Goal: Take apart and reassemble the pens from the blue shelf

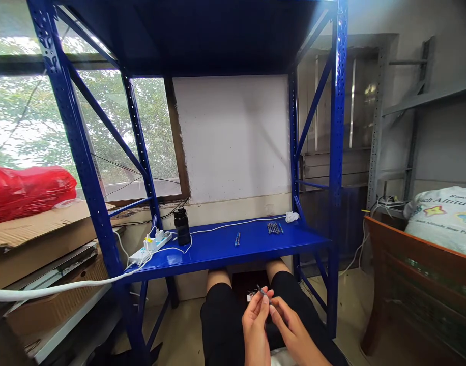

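Above my lap, in front of the blue shelf (pixel 217 250), my left hand (pixel 257 311) and my right hand (pixel 288 321) are close together. Both have their fingers closed on a small dark pen (pixel 262 291), whose tip points up and to the left. Its lower part is partly hidden by the fingers. On the shelf lie two blue pens (pixel 237 239) side by side near the middle. A row of several dark pens (pixel 274 228) lies farther right.
A black bottle (pixel 181 227) stands on the shelf's left side, beside a white power strip (pixel 151 247) with cables. A white bundle (pixel 292 217) sits at the back right. Blue posts (pixel 335 168) flank the shelf. A wooden chair (pixel 419 269) is at the right.
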Motion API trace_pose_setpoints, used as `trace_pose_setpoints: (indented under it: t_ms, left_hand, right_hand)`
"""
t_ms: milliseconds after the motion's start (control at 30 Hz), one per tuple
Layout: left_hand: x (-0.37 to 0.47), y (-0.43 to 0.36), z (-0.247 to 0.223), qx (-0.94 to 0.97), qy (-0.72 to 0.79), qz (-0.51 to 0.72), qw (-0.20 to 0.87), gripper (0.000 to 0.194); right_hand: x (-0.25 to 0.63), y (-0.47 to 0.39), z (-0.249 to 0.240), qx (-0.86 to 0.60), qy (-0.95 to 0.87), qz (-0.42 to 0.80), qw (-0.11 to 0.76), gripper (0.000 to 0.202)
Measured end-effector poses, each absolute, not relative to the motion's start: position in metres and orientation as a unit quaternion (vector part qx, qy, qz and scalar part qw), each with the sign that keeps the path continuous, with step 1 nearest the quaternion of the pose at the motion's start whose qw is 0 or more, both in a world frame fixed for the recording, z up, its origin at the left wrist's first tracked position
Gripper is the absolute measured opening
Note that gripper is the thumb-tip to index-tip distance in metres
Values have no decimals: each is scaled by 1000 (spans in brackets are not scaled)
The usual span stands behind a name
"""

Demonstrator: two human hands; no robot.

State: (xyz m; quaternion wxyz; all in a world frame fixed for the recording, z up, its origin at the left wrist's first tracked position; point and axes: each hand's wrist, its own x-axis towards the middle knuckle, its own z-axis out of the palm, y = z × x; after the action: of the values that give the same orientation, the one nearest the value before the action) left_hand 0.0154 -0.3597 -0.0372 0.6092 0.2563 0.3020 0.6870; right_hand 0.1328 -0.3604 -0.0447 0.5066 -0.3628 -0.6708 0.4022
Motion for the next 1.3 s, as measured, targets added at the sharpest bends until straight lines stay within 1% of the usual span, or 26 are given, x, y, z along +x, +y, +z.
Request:
trace_pose_setpoints:
  t_ms: [100, 233, 367, 533, 600, 700, 800, 1033, 1167, 1300]
  left_hand:
    - [14, -358, -39, 243, 319, 705, 585, 58]
    - [15, -358, -40, 237, 335, 710, 573, 52]
    - [15, -359, -39, 228, 329, 714, 574, 53]
    - [14, -360, -37, 224, 329, 717, 572, 55]
    - [14, -361, -36, 227, 327, 716, 574, 54]
    - [15, -362, -35, 239, 331, 712, 571, 51]
    - [15, -362, -34, 242, 330, 717, 564, 49]
    - [13, -359, -37, 209, 321, 728, 569, 54]
    - [14, -361, -34, 222, 321, 727, 565, 49]
    - [15, -363, -31, 231, 315, 731, 559, 49]
  right_hand:
    - [133, -360, -48, -381, -674, 400, 491, 51]
    - [132, -358, -52, -374, -681, 400, 487, 47]
    - [130, -359, -49, -364, -683, 402, 489, 48]
    - [132, -356, -49, -382, -700, 386, 464, 54]
    - [133, -354, -53, -378, -706, 376, 466, 51]
    - [133, -352, -58, -358, -697, 394, 481, 43]
    - [132, -352, -57, -356, -690, 400, 487, 42]
    - [132, -353, -48, -373, -713, 369, 465, 55]
    - [132, -352, -54, -364, -693, 382, 491, 46]
    - [132, -355, -53, -369, -678, 393, 499, 43]
